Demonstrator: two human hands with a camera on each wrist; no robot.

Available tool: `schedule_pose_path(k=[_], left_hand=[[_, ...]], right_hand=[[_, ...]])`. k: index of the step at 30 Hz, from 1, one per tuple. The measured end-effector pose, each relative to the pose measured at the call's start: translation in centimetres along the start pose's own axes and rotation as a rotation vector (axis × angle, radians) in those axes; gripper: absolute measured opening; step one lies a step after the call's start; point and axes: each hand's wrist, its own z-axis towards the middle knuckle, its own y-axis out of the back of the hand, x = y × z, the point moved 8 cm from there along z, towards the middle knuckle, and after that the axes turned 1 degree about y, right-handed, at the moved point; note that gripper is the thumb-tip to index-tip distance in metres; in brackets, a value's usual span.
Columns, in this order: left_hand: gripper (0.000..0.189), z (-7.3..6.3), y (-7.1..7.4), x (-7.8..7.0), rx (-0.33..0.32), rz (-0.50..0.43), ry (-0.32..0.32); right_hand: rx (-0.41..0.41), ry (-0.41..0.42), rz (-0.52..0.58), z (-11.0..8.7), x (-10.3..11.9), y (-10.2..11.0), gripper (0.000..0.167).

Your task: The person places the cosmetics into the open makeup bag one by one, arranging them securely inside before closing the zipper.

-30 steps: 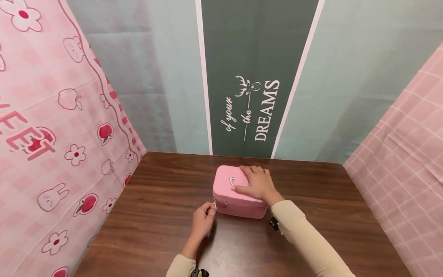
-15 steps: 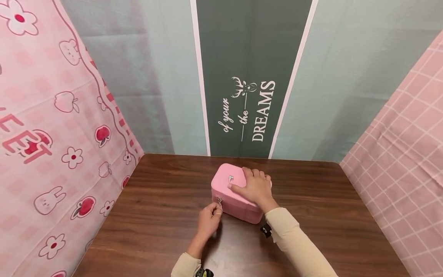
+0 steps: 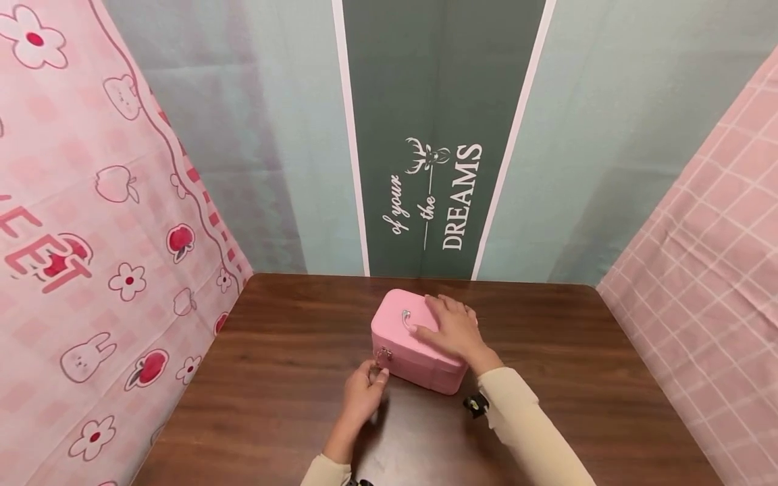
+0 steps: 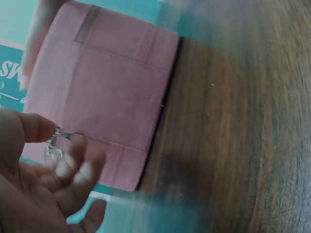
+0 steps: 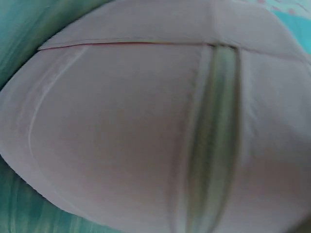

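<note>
A pink zip-up case [image 3: 395, 331] stands on the table, its lid down and a small metal ornament [image 3: 406, 318] on top. At its near left corner, my left hand [image 3: 362, 393] pinches a silvery zipper pull [image 3: 385, 354] with thumb and fingers. The left wrist view shows this metal pull [image 4: 58, 138] at my fingertips, against the case's pink side [image 4: 107, 87]. My right hand [image 3: 454, 329] rests on the right part of the lid, fingers spread over its far edge. Up close in the right wrist view, a zipper band [image 5: 214, 136] runs along the case's blurred side.
The brown wood-grain table [image 3: 286, 337] extends around the case on all sides. Behind it hangs a grey-green cloth [image 3: 419, 81] with lettering. Pink patterned cloths [image 3: 140, 223] flank the left and right edges.
The case has turned a little, its near right corner coming closer to me. My left hand has shifted slightly right along with the case corner. My right hand stays on the lid.
</note>
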Motion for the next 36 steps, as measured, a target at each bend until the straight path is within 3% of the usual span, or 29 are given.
schedule_pose_path(k=[3, 5, 7, 12, 16, 19, 24, 30, 36], left_hand=[[0.053, -0.7, 0.3, 0.0, -0.051, 0.008, 0.05], [0.066, -1.1, 0.2, -0.5, -0.089, -0.036, 0.049], [0.072, -1.4, -0.2, -1.2, -0.137, -0.097, 0.02], [0.078, -2.0, -1.6, -3.4, -0.274, -0.232, -0.075], [0.084, -2.1, -3.1, -4.2, -0.349, -0.294, -0.061], [0.091, -1.7, -4.3, -4.3, -0.369, -0.335, -0.015], [0.099, -1.2, -5.5, -4.1, -0.391, -0.353, 0.036], [0.098, -1.0, -5.5, -4.1, -0.408, -0.367, 0.039], [0.095, -0.3, -5.1, -3.9, -0.361, -0.404, 0.0]], right_hand=[[-0.084, 0.029, 0.177, -1.1, -1.2, 1.2, 0.06], [-0.155, -0.008, 0.294, -1.9, -2.5, 1.7, 0.052], [-0.208, -0.088, 0.429, -2.7, -4.2, 1.6, 0.046], [-0.234, -0.331, 0.809, -4.4, -7.3, -0.7, 0.042], [-0.272, -0.412, 0.994, -5.0, -7.8, -2.2, 0.04], [-0.324, -0.428, 1.063, -5.2, -7.9, -2.5, 0.038], [-0.387, -0.417, 1.053, -5.6, -7.7, -2.4, 0.035], [-0.433, -0.393, 1.043, -6.0, -6.4, -1.0, 0.035], [-0.441, -0.369, 1.049, -6.8, -6.2, -0.9, 0.035]])
